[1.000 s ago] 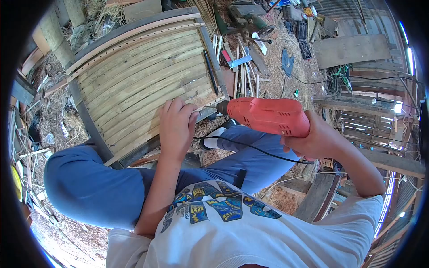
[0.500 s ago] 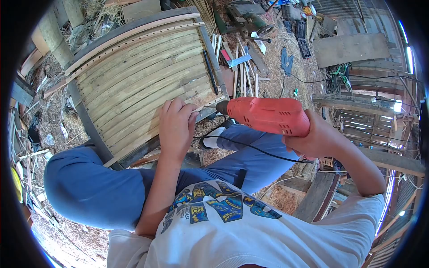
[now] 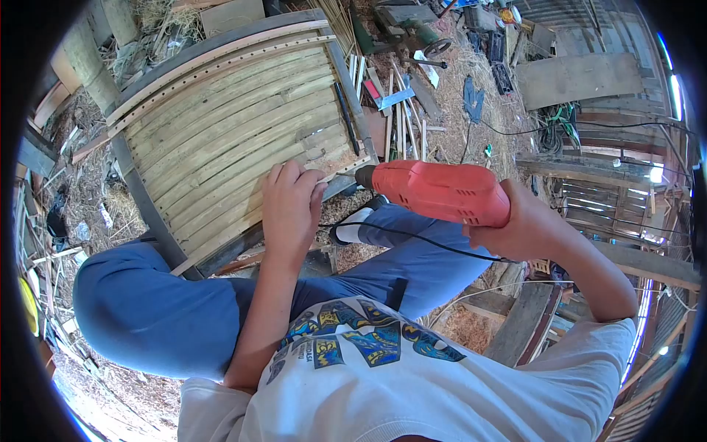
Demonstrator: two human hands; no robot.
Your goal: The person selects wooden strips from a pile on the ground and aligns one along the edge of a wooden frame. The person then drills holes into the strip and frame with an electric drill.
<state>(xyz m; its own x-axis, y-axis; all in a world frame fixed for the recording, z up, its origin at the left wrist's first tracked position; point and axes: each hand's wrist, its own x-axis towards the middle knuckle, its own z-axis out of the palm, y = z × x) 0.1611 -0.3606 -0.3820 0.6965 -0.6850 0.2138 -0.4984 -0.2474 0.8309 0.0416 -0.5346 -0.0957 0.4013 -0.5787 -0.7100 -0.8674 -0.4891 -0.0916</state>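
My right hand [image 3: 524, 221] is wrapped round the handle of a red corded power drill [image 3: 442, 190], held level with its black chuck pointing left. The chuck is close to the near edge of a slatted wooden bench top [image 3: 236, 121]; the bit is thin and its tip is hard to make out. Fingers curled, my left hand [image 3: 289, 210] grips a narrow wooden strip [image 3: 213, 249] lying along that near edge, close to the chuck. Light sawdust lies on the slats near the strip's right end.
A strip with a row of holes [image 3: 221, 71] lies along the bench's far side. A slim dark rod [image 3: 345, 118] rests at its right edge. Beyond are a try square [image 3: 396, 99], thin wood sticks and a metal vise [image 3: 416, 37]. The drill's black cord [image 3: 420, 239] crosses over my legs.
The drill has shifted very slightly left, its chuck a little closer to my left hand. My left hand stays in place on the strip.
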